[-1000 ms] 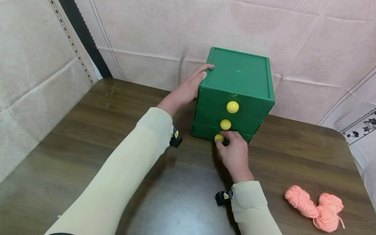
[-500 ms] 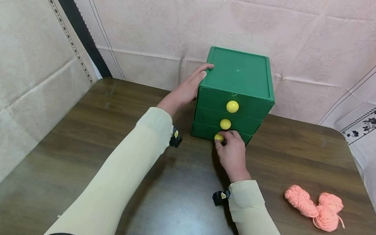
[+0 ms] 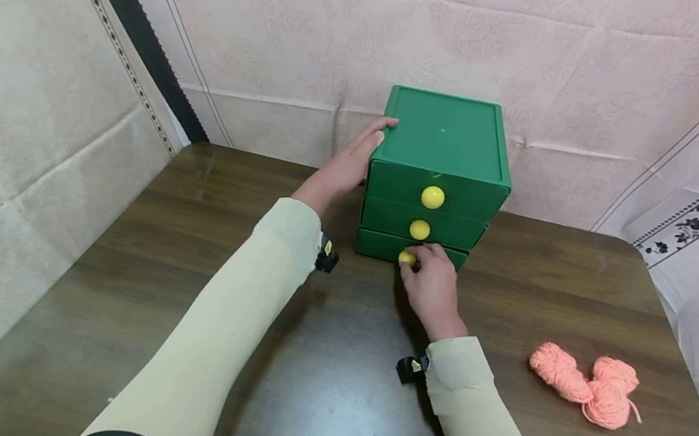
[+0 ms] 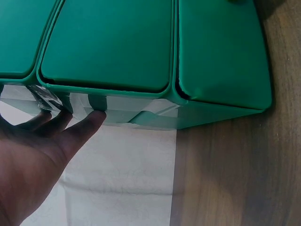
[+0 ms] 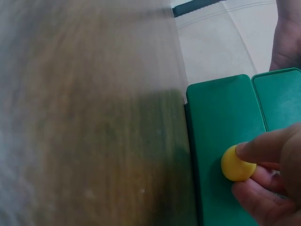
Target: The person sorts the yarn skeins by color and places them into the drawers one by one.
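Note:
A green drawer box [image 3: 442, 137] with three stacked drawers stands at the back of the table, a round yellow knob on each. My left hand [image 3: 345, 169] rests against the box's left side; in the left wrist view its fingertips [image 4: 98, 117] touch the clear tape there. At the lowest drawer, my right hand [image 3: 434, 284] pinches the yellow knob [image 5: 233, 165] between thumb and fingers. That bottom drawer [image 4: 225, 56] stands slightly forward of the frame. Above it are the middle knob [image 3: 420, 230] and the top knob [image 3: 432, 198].
Two joined bundles of coral-pink yarn [image 3: 609, 395] lie on the right of the brown wooden table [image 3: 331, 402]. Pale patterned cloth [image 3: 285, 27] hangs behind the box and along both sides.
The bottom drawer and its knob have come very slightly toward me, with my right hand on the knob. My left hand stays against the box's side.

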`<move>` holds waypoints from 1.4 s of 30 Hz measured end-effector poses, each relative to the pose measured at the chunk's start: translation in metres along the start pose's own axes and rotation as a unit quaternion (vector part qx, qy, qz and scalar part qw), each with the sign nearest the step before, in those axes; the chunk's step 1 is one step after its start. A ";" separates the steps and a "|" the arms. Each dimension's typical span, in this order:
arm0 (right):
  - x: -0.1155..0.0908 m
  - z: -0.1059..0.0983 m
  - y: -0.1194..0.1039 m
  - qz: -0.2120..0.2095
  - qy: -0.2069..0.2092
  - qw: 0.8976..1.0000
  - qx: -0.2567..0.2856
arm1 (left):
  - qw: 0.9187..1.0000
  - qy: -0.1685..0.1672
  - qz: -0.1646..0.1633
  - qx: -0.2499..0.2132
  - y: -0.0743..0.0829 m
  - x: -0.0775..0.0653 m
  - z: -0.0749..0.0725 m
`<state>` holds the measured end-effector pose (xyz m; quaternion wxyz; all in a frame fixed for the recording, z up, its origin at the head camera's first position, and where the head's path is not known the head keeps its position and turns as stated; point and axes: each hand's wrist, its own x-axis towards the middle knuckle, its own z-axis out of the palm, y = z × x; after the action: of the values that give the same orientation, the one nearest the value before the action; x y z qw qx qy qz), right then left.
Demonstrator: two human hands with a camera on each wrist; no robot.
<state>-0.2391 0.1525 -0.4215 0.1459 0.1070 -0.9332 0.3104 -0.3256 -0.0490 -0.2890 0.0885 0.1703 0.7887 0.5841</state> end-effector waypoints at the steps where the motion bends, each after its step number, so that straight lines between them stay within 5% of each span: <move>1: 0.000 0.000 -0.001 0.000 -0.001 1.000 -0.002 | 1.000 0.000 -0.001 -0.001 0.000 0.000 0.000; 42: -0.019 -0.012 -0.008 -0.016 -0.034 0.999 -0.035 | 1.000 -0.005 0.007 0.000 0.000 0.001 -0.001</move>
<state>-0.2166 0.1554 -0.4139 0.1228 0.1272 -0.9460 0.2718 -0.3269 -0.0500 -0.2890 0.0887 0.1787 0.7869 0.5839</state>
